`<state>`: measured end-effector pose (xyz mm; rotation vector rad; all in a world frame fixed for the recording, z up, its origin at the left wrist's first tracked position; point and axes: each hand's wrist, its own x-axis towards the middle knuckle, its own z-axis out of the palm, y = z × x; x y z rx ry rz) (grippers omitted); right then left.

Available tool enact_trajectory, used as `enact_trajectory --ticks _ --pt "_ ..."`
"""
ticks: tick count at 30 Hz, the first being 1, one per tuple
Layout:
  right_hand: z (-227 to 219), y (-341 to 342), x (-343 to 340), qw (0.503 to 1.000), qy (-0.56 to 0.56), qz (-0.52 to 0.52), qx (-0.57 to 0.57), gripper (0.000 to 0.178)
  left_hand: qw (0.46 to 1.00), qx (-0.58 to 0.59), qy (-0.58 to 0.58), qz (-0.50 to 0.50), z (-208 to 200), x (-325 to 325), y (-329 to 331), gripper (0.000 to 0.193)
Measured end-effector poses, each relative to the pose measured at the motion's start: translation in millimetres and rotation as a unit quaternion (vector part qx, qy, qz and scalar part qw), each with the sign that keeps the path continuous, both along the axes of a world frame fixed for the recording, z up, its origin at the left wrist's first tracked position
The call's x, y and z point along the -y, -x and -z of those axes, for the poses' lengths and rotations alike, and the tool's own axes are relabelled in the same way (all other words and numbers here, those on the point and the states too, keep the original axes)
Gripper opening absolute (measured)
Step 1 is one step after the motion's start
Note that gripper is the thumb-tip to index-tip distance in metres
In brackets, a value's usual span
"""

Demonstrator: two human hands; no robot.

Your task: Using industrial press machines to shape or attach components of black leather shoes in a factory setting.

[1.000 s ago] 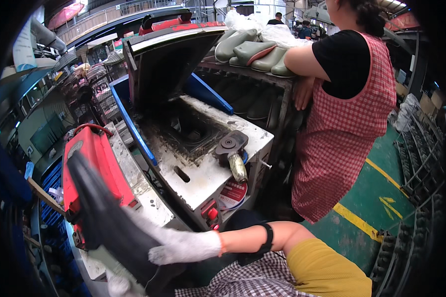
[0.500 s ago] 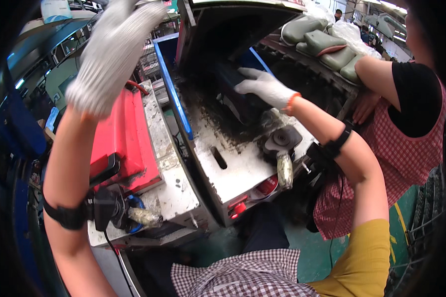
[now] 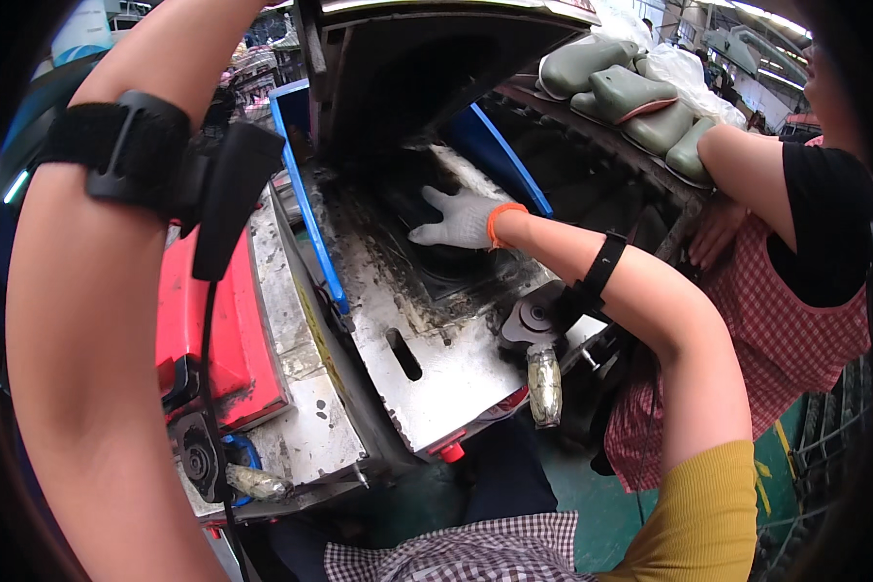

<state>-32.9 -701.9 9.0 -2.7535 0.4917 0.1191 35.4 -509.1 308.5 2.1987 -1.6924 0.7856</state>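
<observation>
My right hand point(image 3: 453, 219), in a white knit glove with an orange cuff, rests on or just over the dark, soiled bed point(image 3: 441, 286) of an open press. Its fingers are spread and nothing shows in its grip, though the dark surface beneath is hard to make out. Above it slants the press's raised black lid point(image 3: 427, 87). My left forearm point(image 3: 92, 320) reaches up past the top edge, so that hand is out of the picture. The press has a white metal front point(image 3: 436, 369) and blue side walls point(image 3: 502, 160).
Left of the press stands a second machine with a red cover point(image 3: 218, 335). A taped handle point(image 3: 544, 388) juts from the press's front. Grey-green shoe lasts point(image 3: 640, 102) lie on a rack at back right. Another person point(image 3: 747, 262) in a red checked apron stands close on the right.
My left arm has reached farther up, taking the gloved hand out of view. My right hand has shifted left and down, fingers now spread over the bed. The view has moved slightly.
</observation>
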Motion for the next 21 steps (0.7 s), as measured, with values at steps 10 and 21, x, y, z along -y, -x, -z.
enact_trajectory --ticks 10,21 --pt "-31 58 -41 0.978 0.193 -0.03 0.077 0.09 0.991 -0.112 0.067 -0.013 43 -2 32 0.07" --pt "6 236 -147 0.929 0.123 -0.119 0.329 0.041 0.969 0.066 0.212 0.107 232 -3 72 0.067"
